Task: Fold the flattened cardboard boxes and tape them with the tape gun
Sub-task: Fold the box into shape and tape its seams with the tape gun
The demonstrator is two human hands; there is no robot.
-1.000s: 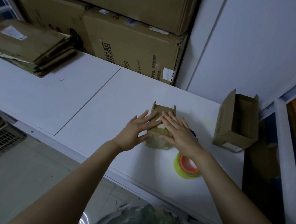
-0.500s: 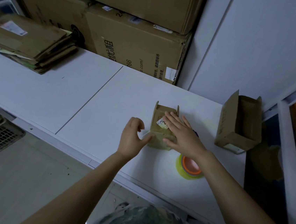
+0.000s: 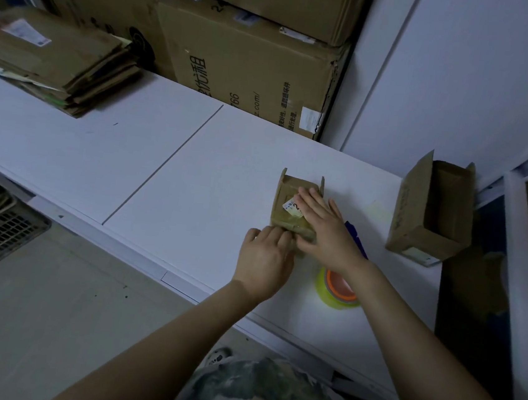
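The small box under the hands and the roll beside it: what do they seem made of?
The small box looks like brown cardboard, matte, with flaps standing at its far end; the shine near its front is probably clear tape. The roll looks like glossy yellowish plastic tape on an orange core.

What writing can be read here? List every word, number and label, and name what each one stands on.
"2": white sticker on the small box.
"766": side of the large carton.
".com/": same side, next to it.
"2": handwritten near that carton's top edge.
Too blurred: the carton's Chinese print and white label, the label on the flattened stack, marks on the open box.
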